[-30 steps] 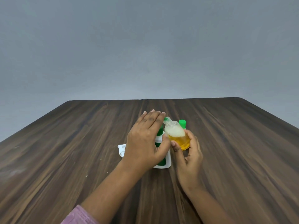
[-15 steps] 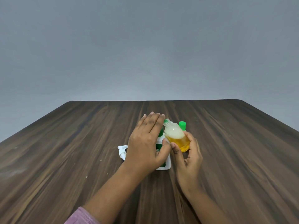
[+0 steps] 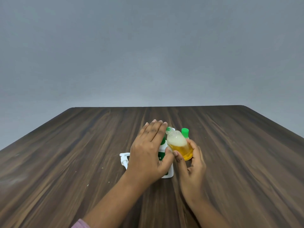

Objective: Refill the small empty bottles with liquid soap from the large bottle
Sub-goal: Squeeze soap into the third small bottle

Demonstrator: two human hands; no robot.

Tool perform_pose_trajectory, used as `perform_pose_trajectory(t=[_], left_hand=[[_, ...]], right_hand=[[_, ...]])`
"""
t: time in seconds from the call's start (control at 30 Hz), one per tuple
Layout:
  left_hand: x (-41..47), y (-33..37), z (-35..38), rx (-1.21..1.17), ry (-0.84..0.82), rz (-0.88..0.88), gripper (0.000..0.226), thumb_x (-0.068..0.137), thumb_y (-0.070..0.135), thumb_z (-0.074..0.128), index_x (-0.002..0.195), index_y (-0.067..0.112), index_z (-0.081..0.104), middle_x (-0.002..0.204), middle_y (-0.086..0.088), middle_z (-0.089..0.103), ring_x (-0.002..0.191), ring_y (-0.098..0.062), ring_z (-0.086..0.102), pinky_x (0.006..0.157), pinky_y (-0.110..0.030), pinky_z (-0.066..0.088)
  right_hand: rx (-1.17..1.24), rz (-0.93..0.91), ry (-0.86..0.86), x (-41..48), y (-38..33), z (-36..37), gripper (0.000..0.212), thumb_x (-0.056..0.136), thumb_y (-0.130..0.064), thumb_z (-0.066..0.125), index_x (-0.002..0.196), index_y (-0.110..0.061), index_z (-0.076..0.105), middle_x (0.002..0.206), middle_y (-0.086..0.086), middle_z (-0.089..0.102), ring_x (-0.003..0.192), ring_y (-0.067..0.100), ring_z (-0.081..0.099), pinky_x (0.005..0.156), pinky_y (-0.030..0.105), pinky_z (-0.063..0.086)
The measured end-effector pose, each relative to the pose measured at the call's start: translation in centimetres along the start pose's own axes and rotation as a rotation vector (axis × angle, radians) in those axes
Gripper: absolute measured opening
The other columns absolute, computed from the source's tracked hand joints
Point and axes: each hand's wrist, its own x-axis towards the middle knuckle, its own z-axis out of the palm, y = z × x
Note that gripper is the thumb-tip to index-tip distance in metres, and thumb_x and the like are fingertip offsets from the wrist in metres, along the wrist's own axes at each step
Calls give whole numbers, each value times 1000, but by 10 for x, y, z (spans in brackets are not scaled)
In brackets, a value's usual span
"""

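**Step in hand (judged):** a small bottle (image 3: 179, 145) is being filled beside the large bottle (image 3: 169, 174), near the middle of the table (image 3: 82, 153).

**Findings**
- The small bottle is being gripped by the right hand (image 3: 192, 163), with thumb and fingers curled round its lower body. It is being tilted to the left, so that its uncapped mouth is lying just beside the left fingertips. Amber soap is being carried in its lower part, with pale foam above.
- The left hand (image 3: 148, 150) is being laid over the large bottle, with fingers straight and together and the thumb pressed to the bottle's right face. No curled hold is being shown. Whether the bottle is being lifted or only steadied cannot be told, since its opening is being hidden by this hand.
- A white pump head (image 3: 124, 159) is lying on the table just left of the large bottle.
- A green-capped bottle (image 3: 185, 133) is standing just beyond the right hand.

**Recommendations**
- The true level is being masked by the foam, so a pause to let it settle is being advised before more is added.
- A full wrap round the large bottle is being advised, since little control is being given by a flat palm.
- The two mouths are best being lined up closely and the stream thinned, because spillage onto the table is being judged the main risk.
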Motion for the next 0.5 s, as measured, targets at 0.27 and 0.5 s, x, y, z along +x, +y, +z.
perform_pose_trajectory(t=[0.27,0.5], left_hand=[[0,-3,2,10,1,12,59,81,33,47,130,2,56,133,-9,57,129,-20,46,114,-28,26],[-1,-1,3,-8,5,1,58,81,33,47,130,3,57,133,-8,57,130,-19,46,113,-30,28]], right_hand=[[17,2,8,1,0,3,56,84,-46,58,127,-11,53,116,-2,60,105,7,59,77,9,48],[-13,-1,12,1,1,0,50,84,-45,57,125,-16,54,112,-10,60,104,6,59,75,9,48]])
